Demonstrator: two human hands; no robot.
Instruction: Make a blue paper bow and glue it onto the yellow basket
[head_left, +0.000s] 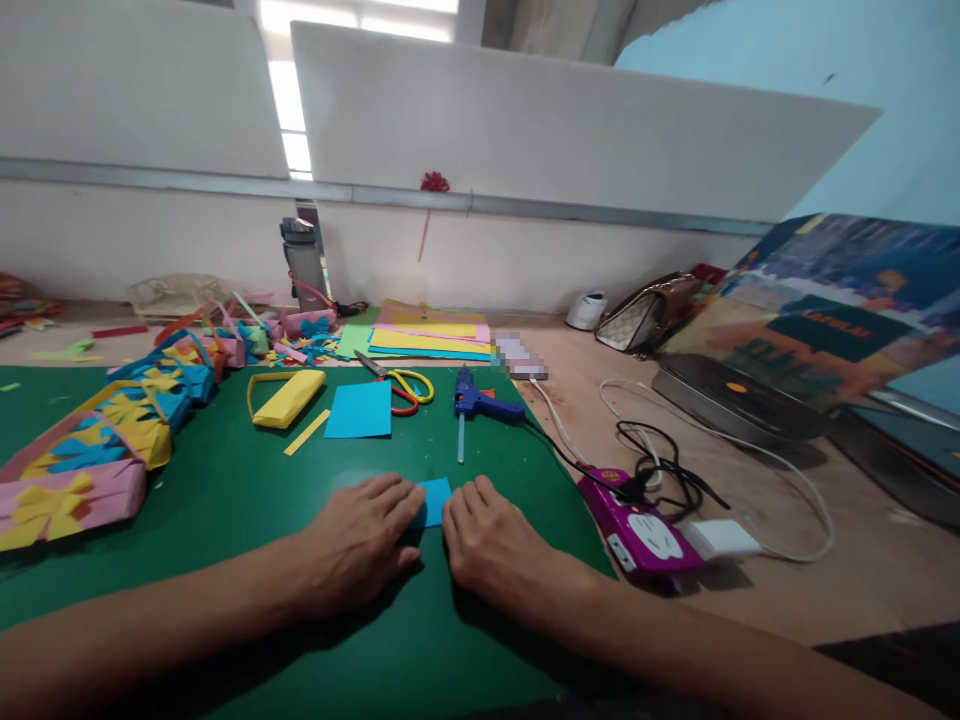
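Observation:
A small piece of blue paper [433, 502] lies on the green mat, between my two hands. My left hand [367, 535] covers its left side, fingers together and bent over it. At its right edge, the curled fingers of my right hand [487, 530] press down on the paper. Both hands hide much of the piece, so any fold under them cannot be made out. Just beyond lie a blue paper square [358, 411], a yellow paper strip [307, 433] and a yellow paper basket [289, 399] with a handle. A blue glue gun [484, 403] rests on the mat with its glue stick towards me.
Scissors [397, 383] with yellow and red handles lie behind the blue square. Several decorated paper baskets [90, 470] line the left side. Coloured sheets [427, 330] and a bottle [302, 260] stand farther back. A purple power strip [637, 530] with cables sits right of the mat.

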